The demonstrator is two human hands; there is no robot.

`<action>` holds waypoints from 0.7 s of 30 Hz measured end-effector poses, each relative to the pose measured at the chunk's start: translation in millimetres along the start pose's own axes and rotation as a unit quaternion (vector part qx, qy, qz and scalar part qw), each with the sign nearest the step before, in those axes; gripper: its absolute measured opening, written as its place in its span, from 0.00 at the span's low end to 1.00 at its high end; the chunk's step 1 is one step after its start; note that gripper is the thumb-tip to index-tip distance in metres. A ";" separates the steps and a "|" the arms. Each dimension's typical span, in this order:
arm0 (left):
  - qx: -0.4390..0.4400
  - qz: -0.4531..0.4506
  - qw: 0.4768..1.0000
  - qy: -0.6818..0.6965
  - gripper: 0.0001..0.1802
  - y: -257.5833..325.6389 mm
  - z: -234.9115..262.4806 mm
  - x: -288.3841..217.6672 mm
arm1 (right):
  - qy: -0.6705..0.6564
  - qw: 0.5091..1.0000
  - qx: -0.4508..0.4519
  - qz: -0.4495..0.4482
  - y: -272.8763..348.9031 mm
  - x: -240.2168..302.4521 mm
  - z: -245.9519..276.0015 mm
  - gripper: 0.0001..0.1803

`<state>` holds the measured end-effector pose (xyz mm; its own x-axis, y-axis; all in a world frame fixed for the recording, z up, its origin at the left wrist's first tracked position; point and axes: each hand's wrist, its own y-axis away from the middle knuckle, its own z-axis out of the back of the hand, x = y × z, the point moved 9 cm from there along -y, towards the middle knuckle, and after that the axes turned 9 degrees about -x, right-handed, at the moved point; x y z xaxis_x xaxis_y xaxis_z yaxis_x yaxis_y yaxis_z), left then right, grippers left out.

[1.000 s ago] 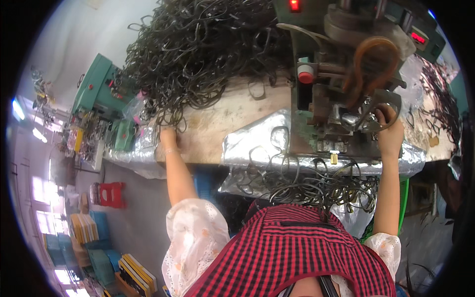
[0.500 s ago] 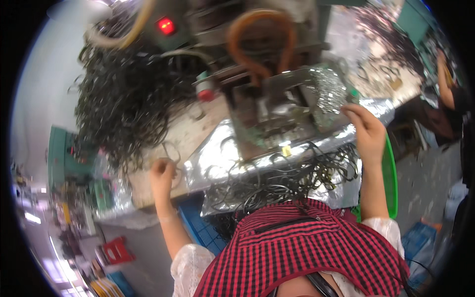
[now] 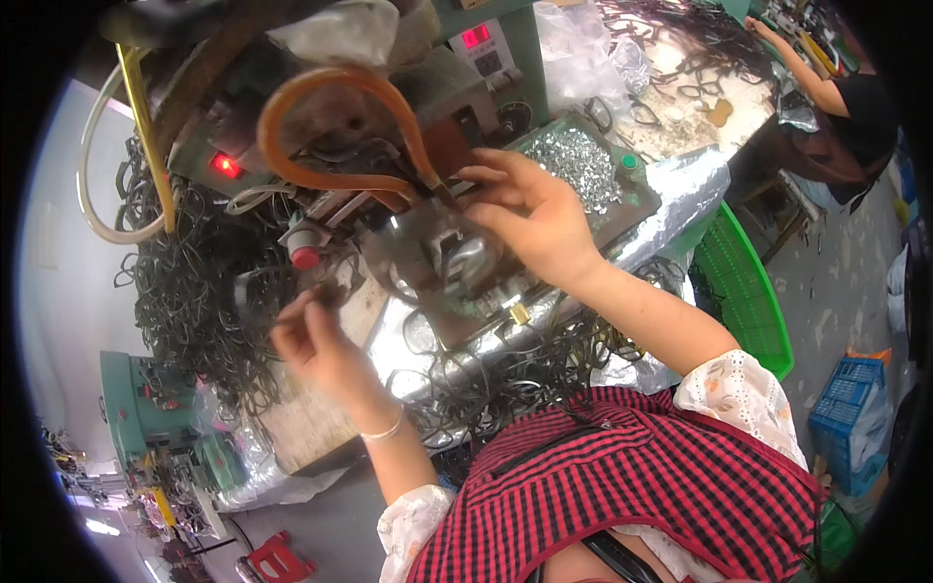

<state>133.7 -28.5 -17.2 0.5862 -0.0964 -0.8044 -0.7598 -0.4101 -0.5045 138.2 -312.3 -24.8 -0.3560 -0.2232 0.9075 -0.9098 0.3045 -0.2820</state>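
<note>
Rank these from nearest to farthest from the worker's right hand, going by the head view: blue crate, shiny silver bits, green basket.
From the right hand:
1. Shiny silver bits, on the machine, just right of the hand.
2. Green basket, farther right, beside the bench.
3. Blue crate, at far lower right, on the floor.

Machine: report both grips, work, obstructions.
Right grip at machine, hold unclear. Left grip by dark frames, blurred. Orange tube loops close to right grip.

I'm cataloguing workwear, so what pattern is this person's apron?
The apron is checked in red and black, seen best in the head view.
</note>
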 end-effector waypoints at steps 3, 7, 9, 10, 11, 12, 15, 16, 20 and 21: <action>0.139 -0.123 0.975 0.119 0.07 -3.5 -48.2 -81.9 | -0.054 0.997 0.014 -0.046 3.8 -1.4 -9.5 0.27; 0.124 -0.113 0.983 0.078 0.06 -26.1 -64.8 -66.2 | -0.041 0.997 -0.012 -0.065 8.8 8.8 -14.5 0.28; 0.096 -0.101 0.989 0.057 0.05 -18.0 -64.1 -74.9 | -0.026 0.998 -0.015 -0.053 23.4 25.6 -19.7 0.26; 0.116 -0.094 0.988 0.047 0.05 -8.1 -67.2 -82.3 | 0.042 0.998 0.031 -0.022 24.0 31.0 -21.4 0.27; 0.135 -0.087 0.986 0.038 0.05 3.1 -68.0 -87.6 | 0.111 0.991 0.078 0.012 24.9 35.6 -19.7 0.27; 0.110 -0.083 0.988 -0.068 0.05 13.1 -64.4 -81.6 | 0.205 0.973 0.085 0.062 17.8 36.7 -8.7 0.25; 0.179 -0.005 0.983 -0.034 0.08 41.2 -100.2 -63.8 | 0.597 0.788 -0.054 0.139 -7.4 11.3 59.7 0.16; 0.182 -0.005 0.982 -0.051 0.08 44.0 -106.9 -62.8 | 0.692 0.708 -0.084 0.112 -10.0 -2.3 85.1 0.15; 0.207 -0.043 0.968 -0.136 0.07 48.9 -120.7 -60.4 | 0.619 0.748 -0.118 0.208 -8.4 -19.3 115.3 0.08; 0.210 -0.048 0.964 -0.153 0.07 50.1 -122.3 -60.3 | 0.606 0.752 -0.120 0.228 -9.9 -16.1 114.5 0.08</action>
<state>94.7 -154.2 44.3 0.5973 0.2224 -0.7706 -0.7911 0.0056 -0.6116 128.5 -417.7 -72.2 -0.0303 0.9200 0.3907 -0.6347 0.2842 -0.7186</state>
